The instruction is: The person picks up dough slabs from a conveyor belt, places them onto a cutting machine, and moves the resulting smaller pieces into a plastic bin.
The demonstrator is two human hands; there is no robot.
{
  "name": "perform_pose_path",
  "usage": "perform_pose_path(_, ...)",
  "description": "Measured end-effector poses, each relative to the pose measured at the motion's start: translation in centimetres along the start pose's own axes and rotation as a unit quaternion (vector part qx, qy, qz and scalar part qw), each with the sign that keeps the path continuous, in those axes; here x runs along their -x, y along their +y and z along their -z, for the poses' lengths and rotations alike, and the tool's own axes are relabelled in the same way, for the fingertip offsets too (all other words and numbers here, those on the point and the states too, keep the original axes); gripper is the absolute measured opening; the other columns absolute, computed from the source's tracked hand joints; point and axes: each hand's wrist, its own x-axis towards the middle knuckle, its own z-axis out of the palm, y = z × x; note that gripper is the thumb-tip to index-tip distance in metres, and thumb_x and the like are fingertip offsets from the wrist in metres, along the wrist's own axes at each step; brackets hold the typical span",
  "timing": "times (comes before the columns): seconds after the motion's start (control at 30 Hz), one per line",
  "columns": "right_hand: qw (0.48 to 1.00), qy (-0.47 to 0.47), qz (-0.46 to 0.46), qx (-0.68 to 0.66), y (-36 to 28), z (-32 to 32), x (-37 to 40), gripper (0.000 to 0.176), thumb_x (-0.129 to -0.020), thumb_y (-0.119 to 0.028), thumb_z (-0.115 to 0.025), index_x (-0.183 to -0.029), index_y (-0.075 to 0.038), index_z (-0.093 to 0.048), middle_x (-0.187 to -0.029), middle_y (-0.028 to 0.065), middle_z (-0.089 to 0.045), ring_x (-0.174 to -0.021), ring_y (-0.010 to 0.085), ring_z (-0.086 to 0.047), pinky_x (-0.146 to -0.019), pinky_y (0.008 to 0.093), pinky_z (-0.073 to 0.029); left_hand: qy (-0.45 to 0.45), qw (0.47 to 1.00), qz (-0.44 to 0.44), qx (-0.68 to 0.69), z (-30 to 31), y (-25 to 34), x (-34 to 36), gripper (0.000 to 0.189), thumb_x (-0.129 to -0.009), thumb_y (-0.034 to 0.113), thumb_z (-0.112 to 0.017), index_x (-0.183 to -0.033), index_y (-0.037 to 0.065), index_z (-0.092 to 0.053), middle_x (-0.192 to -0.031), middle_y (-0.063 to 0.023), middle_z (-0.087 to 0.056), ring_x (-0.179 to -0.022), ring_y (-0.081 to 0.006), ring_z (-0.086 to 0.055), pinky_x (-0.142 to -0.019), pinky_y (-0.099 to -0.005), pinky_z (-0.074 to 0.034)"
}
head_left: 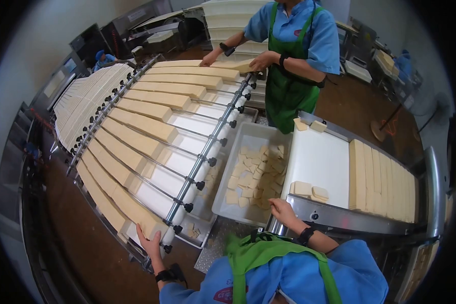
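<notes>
My left hand (149, 245) rests against the near end of a long row of pale square slices (131, 205) on the left slatted conveyor. Its fingers are stretched out and the thumb stands apart. Close to the corner of the right conveyor (319, 147), my right hand (285, 213) has its fingers curled together; whether anything is in them is hidden. Below and beyond it is a white bin (223, 205) with many loose slices (258, 169). Short stacks of slices (309, 190) lie on the right conveyor beside this hand.
A co-worker in a green apron (294, 76) handles a row at the conveyor's far end. Metal rods and a rail with black knobs (200, 167) cross the left conveyor. Upright rows of slices (380, 182) fill the right conveyor's outer end. Metal tread plate (220, 243) lies below.
</notes>
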Motion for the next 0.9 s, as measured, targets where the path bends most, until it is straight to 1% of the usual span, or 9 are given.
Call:
perform_pose_path(0.1, 1.0, -0.006, 0.0, 0.003, 0.1, 0.0, 0.0, 0.023, -0.076, -0.009, -0.052, -0.098, -0.003, -0.055, -0.084, 0.0141, -0.058, -0.079, 0.032, -0.056, -0.07, 0.0386, -0.046, 0.008, 1.0, -0.01, -0.015, 0.1, -0.9, -0.2, 0.081, -0.06, 0.004, -0.069, -0.131, 0.0, -0.031, -0.127, -0.0155, -0.04, -0.114, -0.0256, -0.041, -0.098, -0.0321, -0.031)
perform_pose_path(0.2, 1.0, -0.004, 0.004, 0.011, 0.3, -0.1, 0.0, 0.024, -0.075, -0.007, -0.053, -0.099, -0.002, -0.056, -0.083, 0.0145, -0.059, -0.079, 0.0303, -0.058, -0.069, 0.0359, -0.047, 0.013, 0.999, -0.018, -0.027, 0.1, -1.2, -0.3, 0.08, -0.059, 0.004, -0.07, -0.13, 0.0, -0.033, -0.127, -0.0155, -0.04, -0.114, -0.0256, -0.041, -0.098, -0.0321, -0.031)
perform_pose_path(0.4, 1.0, 0.002, 0.008, 0.013, 0.2, 0.0, 0.1, 0.024, -0.075, -0.007, -0.054, -0.098, -0.002, -0.056, -0.082, 0.0138, -0.059, -0.077, 0.0297, -0.058, -0.068, 0.0361, -0.046, 0.019, 0.999, -0.027, -0.043, 0.1, -2.0, -0.4, 0.078, -0.059, 0.005, -0.07, -0.128, -0.002, -0.034, -0.126, -0.016, -0.041, -0.115, -0.0266, -0.041, -0.099, -0.0321, -0.03)
perform_pose_path(0.5, 1.0, 0.002, 0.003, 0.004, 0.1, 0.0, 0.1, 0.024, -0.075, -0.009, -0.054, -0.098, -0.003, -0.055, -0.082, 0.0138, -0.059, -0.078, 0.0315, -0.056, -0.069, 0.0383, -0.046, 0.022, 0.998, -0.034, -0.056, 0.1, -1.8, -0.4, 0.078, -0.059, 0.006, -0.07, -0.128, -0.002, -0.034, -0.126, -0.0162, -0.041, -0.115, -0.0272, -0.04, -0.099, -0.0324, -0.029)
perform_pose_path(0.9, 1.0, 0.01, 0.018, 0.019, -0.1, 0.0, 0.1, 0.024, -0.074, -0.008, -0.055, -0.097, -0.003, -0.056, -0.083, 0.0137, -0.059, -0.078, 0.0314, -0.057, -0.069, 0.0377, -0.046, 0.028, 0.996, -0.033, -0.074, 0.0, -1.5, -0.3, 0.073, -0.062, 0.005, -0.07, -0.126, -0.002, -0.037, -0.125, -0.0161, -0.042, -0.115, -0.0272, -0.041, -0.099, -0.0322, -0.03)
